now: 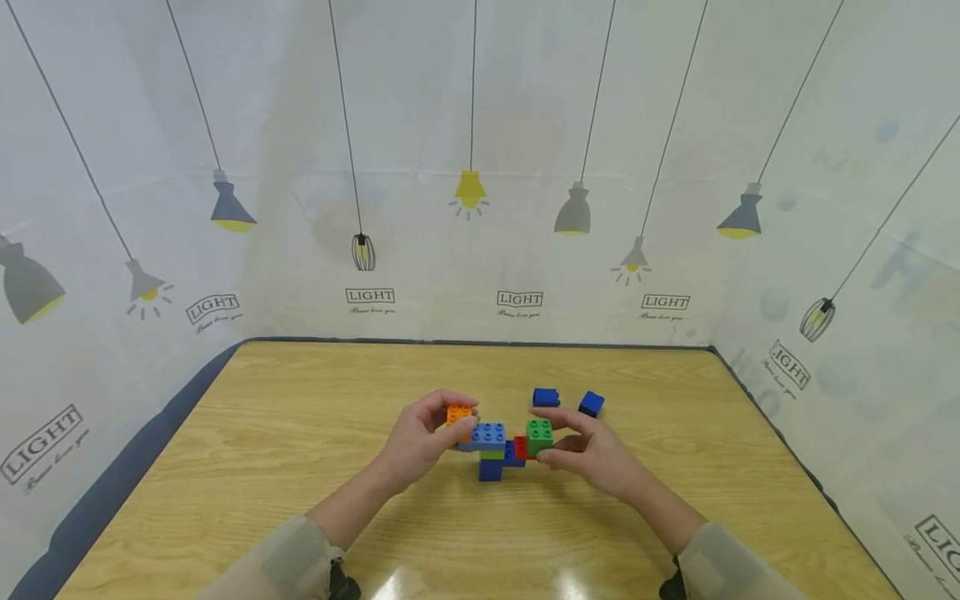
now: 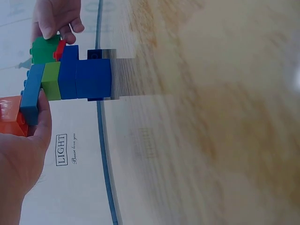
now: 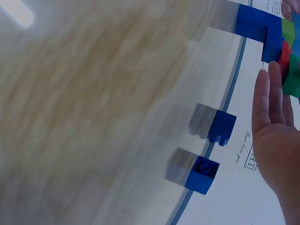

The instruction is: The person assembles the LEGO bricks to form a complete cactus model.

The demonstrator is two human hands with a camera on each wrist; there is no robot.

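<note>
A built-up toy brick structure stands on the wooden table between the hands. It has dark blue bricks (image 2: 93,78) at the bottom, a lime green brick (image 1: 492,455) above them and a long light blue brick (image 1: 489,435) on top. My left hand (image 1: 418,433) holds an orange brick (image 1: 459,412) at the light blue brick's left end, thumb along its near side. On the right, a red brick (image 1: 521,447) juts out with a green brick (image 1: 539,433) over it. My right hand (image 1: 596,454) pinches that green brick between thumb and fingers.
Two loose dark blue bricks, a left one (image 1: 546,397) and a tilted right one (image 1: 592,404), lie behind the right hand. The wooden table (image 1: 300,400) ends at a dark blue edge against a white, lamp-printed backdrop (image 1: 420,250) around the back and sides.
</note>
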